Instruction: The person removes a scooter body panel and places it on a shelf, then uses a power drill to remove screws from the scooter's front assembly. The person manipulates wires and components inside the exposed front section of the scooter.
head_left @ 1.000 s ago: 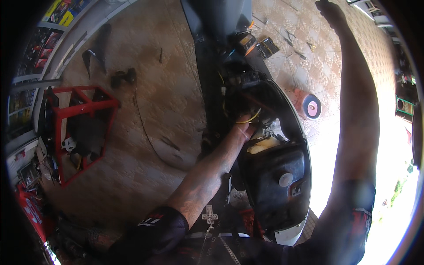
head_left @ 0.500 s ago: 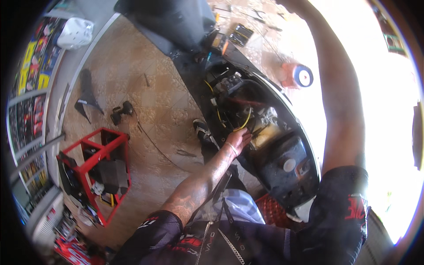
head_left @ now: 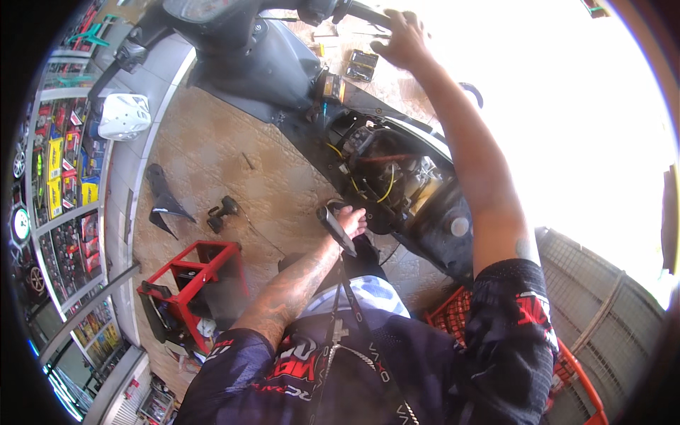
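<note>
Scooter: front and centre, running from upper left to centre right; grey front panel (head_left: 255,74) at top, body opened up behind it.
Open bay: yellow wire (head_left: 389,185) loops up out of it; pale yellowish part (head_left: 426,193) beside, black tank (head_left: 450,237) with round pale cap (head_left: 460,226) just behind.
Right hand: right hand (head_left: 406,44) at the outer end of the handlebar grip (head_left: 370,14), fingers spread and slightly bent, thumb well off them; glare around it, firm contact cannot tell.
Left hand: left hand (head_left: 350,222) low, just beside the scooter's near side, fingers half curled; cannot tell if it has hold of anything. Dark flat slab (head_left: 336,231) overlaps it, neck strap (head_left: 342,276) running up to it.
Footboard: battery-like block (head_left: 333,88) on top.
Floor: black tool case (head_left: 362,65) beyond scooter; drill (head_left: 224,214), black panel (head_left: 166,202) and red stand (head_left: 236,265) on the left side.
Edges: stocked shelves (head_left: 60,170) left, red crate (head_left: 446,312) lower right.
</note>
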`<control>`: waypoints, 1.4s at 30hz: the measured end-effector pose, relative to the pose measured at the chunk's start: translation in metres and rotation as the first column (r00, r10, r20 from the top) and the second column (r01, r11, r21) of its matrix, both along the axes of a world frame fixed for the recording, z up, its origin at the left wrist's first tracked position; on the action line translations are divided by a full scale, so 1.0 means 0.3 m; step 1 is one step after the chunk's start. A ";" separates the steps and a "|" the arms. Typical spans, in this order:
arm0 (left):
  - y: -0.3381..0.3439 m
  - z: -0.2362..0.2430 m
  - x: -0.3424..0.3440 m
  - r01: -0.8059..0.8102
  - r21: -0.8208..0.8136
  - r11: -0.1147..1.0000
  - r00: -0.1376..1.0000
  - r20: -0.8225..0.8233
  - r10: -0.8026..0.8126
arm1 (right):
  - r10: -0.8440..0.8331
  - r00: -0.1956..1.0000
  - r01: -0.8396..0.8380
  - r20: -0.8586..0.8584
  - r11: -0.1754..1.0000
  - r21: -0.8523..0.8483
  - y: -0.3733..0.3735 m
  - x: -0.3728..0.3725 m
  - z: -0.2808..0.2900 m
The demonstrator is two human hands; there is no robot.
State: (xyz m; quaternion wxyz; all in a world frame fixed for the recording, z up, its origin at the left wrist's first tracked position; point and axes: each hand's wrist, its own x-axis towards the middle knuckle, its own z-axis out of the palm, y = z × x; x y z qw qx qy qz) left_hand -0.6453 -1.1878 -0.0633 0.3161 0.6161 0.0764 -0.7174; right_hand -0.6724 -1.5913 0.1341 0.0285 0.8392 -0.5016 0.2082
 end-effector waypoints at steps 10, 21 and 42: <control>0.109 0.231 0.388 0.243 -0.124 0.962 0.967 0.107 -0.231 | -0.561 0.813 0.185 0.157 0.505 0.843 1.396 -0.782 -0.062; 0.345 0.193 0.609 0.464 -0.022 0.885 0.877 0.152 -0.456 | -0.641 0.565 0.320 -0.520 -0.411 0.854 2.518 -0.929 -0.451; 0.729 0.324 0.626 0.565 0.012 0.825 0.789 0.284 -0.544 | -0.840 0.513 0.390 -0.174 0.048 0.919 2.589 -1.118 -0.520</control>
